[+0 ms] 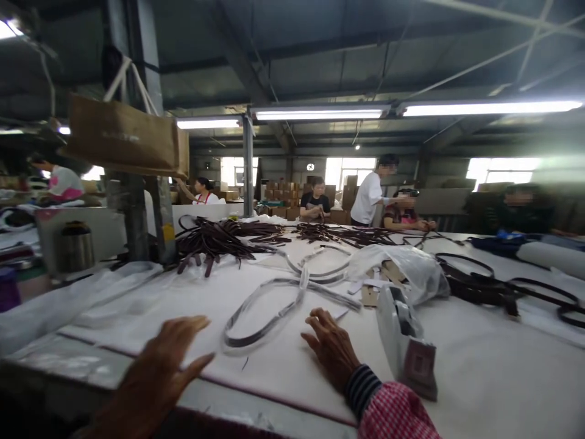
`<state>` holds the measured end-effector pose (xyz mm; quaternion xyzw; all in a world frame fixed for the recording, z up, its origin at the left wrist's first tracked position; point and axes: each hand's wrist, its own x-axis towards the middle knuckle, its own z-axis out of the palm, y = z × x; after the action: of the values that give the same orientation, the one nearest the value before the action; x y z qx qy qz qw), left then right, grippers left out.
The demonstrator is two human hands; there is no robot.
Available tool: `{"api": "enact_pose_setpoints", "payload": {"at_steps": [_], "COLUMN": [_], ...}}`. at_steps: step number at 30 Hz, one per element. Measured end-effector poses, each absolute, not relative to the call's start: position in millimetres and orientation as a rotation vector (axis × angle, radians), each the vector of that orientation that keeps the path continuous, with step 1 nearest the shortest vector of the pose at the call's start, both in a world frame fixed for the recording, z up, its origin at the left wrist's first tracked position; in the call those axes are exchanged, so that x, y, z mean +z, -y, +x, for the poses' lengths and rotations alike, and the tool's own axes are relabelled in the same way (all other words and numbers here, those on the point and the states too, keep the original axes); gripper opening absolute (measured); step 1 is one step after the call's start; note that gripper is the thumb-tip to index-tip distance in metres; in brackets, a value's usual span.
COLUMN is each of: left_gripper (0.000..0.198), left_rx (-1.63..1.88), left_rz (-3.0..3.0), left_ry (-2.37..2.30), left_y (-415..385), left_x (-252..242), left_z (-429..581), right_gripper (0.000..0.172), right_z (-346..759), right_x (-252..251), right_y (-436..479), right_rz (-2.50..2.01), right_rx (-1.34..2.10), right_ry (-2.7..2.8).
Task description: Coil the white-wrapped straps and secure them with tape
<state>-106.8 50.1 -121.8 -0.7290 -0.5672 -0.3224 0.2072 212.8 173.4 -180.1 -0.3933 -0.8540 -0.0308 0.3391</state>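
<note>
Both your hands are spread flat, holding nothing: left hand (159, 372) at the tabletop (479, 378) edge, right hand (331, 347) just beside the strap loop (269, 311). Bare cloth lies between them; a tape dispenser (404, 341) crowds your right.

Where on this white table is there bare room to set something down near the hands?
Bare cloth lies right of the tape dispenser, out to the dark straps, and between the left hand and the clear plastic sheet. Crowded: the pale strap loop between both hands, by the right hand, and the plastic bag behind.
</note>
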Motion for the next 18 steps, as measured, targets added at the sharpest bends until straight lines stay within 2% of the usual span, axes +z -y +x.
{"api": "enact_pose_setpoints", "payload": {"at_steps": [3, 4, 6, 9, 11, 14, 16, 18], "left_gripper": [0.042, 0.036, 0.015, 0.027, 0.024, 0.009, 0.016, 0.02], "left_rx": [-0.485, -0.316, -0.233, -0.348, -0.487, -0.659, -0.75, -0.863], "left_rz": [-2.318, -2.393, -2.437, -2.522, -2.681, -2.855, -2.88, -2.955], "left_ry": [1.73, 1.793, 1.836, 1.805, 1.765, 1.787, 1.787, 1.646], "left_y": [-117.9, -137.6, -162.0, -154.7, -131.2, -98.6, -87.5, -81.1], "left_x": [-126.2, -126.3, -124.6, -121.6, -124.3, -138.7, -152.3, -165.2], "left_z": [-59.6, -42.6, -15.3, 4.5, 8.2, 10.1, 12.3, 16.7], "right_gripper": [0.013, 0.016, 0.023, 0.036, 0.047, 0.068, 0.088, 0.097], "right_z": [215.8, 217.0, 219.6, 224.0, 225.4, 222.2, 215.9, 206.4], "right_x": [-179.5, -179.2, -177.7, -172.8, -169.7, -168.0, -167.2, -163.9], "right_y": [-177.8, -179.1, -181.0, -183.1, -184.8, -184.5, -177.7, -163.8], "right_rz": [-1.068, -1.082, -1.096, -1.1, -1.111, -1.118, -1.084, -1.002], "right_rx": [0.057, 0.117, 0.27, 0.57, 0.772, 1.063, 1.248, 1.386], "right_ry": [2.197, 2.172, 2.096, 1.929, 1.823, 1.614, 1.442, 1.3]}}
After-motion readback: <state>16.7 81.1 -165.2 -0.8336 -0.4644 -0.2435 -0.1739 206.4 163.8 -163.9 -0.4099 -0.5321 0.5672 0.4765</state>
